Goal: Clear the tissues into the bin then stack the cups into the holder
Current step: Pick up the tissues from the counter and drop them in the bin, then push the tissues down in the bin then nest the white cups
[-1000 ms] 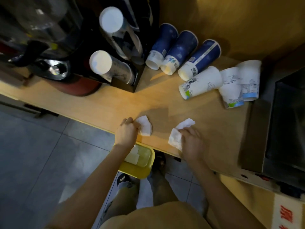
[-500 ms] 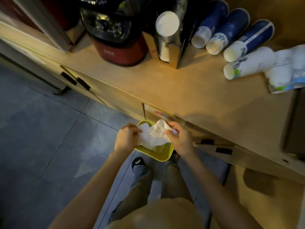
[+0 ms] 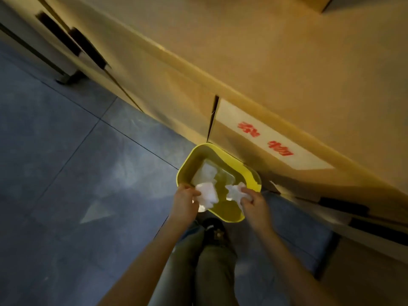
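A yellow bin (image 3: 187, 160) stands on the floor against the counter's base, with white paper lying at its bottom. My left hand (image 3: 184, 200) grips a crumpled white tissue (image 3: 207, 194) over the bin's near-left rim. My right hand (image 3: 254, 202) grips a second crumpled tissue (image 3: 234, 192) over the near-right part of the opening. Both tissues hang just above the inside of the bin. The cups and the cup holder are out of view.
The wooden counter front (image 3: 220, 69) runs diagonally across the top, with dark cabinet handles (image 3: 88, 48) at the left and a white label with red characters (image 3: 271, 142) above the bin. Grey floor tiles (image 3: 66, 173) lie to the left. My legs and a shoe (image 3: 215, 231) are below the bin.
Both hands took the tissues off the counter top and carried them down over the bin. The view tilted down, so the cups and holder left the frame.
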### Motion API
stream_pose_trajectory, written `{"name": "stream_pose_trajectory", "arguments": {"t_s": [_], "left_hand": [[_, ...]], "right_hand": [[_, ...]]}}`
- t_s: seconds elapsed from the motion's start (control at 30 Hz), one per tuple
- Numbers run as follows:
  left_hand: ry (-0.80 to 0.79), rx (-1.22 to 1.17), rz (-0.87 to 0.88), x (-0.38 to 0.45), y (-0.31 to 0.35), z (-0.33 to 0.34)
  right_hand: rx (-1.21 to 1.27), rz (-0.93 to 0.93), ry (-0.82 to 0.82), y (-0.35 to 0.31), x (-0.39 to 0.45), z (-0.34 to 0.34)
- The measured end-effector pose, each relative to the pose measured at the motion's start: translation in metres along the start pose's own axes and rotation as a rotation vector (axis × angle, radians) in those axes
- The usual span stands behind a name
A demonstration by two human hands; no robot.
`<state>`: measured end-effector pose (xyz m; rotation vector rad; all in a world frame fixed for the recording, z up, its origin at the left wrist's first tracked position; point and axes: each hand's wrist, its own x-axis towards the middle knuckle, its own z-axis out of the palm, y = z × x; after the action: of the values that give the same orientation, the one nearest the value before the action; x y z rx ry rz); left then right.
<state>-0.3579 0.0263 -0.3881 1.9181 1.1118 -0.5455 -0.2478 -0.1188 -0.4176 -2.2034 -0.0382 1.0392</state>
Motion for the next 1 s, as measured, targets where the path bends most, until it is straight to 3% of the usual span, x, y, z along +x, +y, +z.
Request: {"name": "stream_pose_trajectory", "arguments": {"t_s": [0.13,0.3,0.43,0.53,0.6,0.8,1.0], "left_hand": [[0.0,0.046,-0.025,0.072,-0.027,0.05],[-0.114,0.22,-0.064,0.147,-0.04,0.098],[-0.197,0.217,-0.108,0.189,-0.044,0.112],[-0.169,0.215,-0.112,0.209,-0.05,0.119],[-0.155,0.219,-0.135,0.212,-0.052,0.119],[-0.162,0.293,-0.073,0.178,-0.043,0.099],[-0.16,0.15,0.035,0.1,0.005,0.03]], "right_hand": [[-0.159,0.029,-0.096,0.052,0.066,0.054],[-0.286,0.046,-0.215,0.104,0.134,0.102],[-0.274,0.078,-0.311,0.116,0.171,0.118],[-0.378,0.091,-0.358,0.12,0.188,0.12],[-0.409,0.05,-0.353,0.116,0.189,0.118],[-0.262,-0.139,-0.128,0.065,0.153,0.087],[-0.338,-0.293,-0.159,-0.02,0.083,0.037]]}}
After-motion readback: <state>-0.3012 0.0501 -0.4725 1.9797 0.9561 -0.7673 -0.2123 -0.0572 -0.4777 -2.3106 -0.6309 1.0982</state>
